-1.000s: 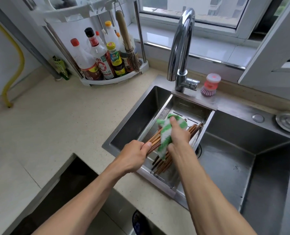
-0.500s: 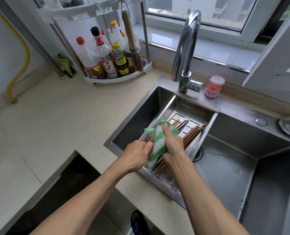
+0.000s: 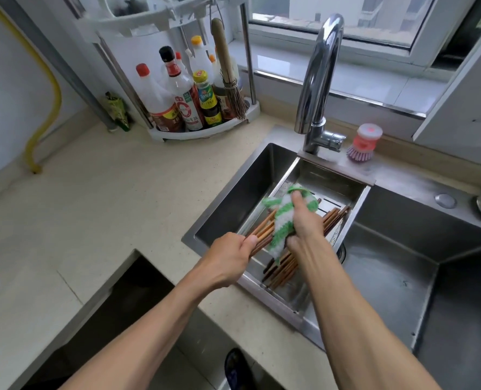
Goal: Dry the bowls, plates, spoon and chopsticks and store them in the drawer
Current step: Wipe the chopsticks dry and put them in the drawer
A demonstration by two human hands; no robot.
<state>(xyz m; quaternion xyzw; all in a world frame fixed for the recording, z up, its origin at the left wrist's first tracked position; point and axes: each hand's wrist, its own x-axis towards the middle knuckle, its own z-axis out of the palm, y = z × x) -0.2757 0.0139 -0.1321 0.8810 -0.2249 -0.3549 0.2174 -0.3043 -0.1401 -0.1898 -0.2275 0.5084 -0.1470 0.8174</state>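
Two hands are seen at work over the sink (image 3: 402, 277) in the single head view. A bundle of chopsticks (image 3: 262, 235) is gripped at its near end by the left hand (image 3: 228, 260), whose fingers are curled tightly round the sticks. A green and white cloth (image 3: 283, 220) is wrapped over the middle of the bundle and is clasped by the right hand (image 3: 304, 220), fingers closed round cloth and sticks together. The bundle is held slantwise above a metal drain tray (image 3: 354, 198) set across the sink, and further chopsticks (image 3: 281, 271) are left lying loose in that tray below the right wrist. Behind, a tap (image 3: 318, 80), a pink dish brush (image 3: 364, 142) and a rack of bottles (image 3: 183, 102) are stood on the surface (image 3: 93, 206).

The chopsticks are judged light, stiff and thin, and probably slippery while wet; single sticks could slide out of the bundle. A firm hold near one end is advisable, with the cloth drawn along the free length. No bowls, plates or spoon are visible.
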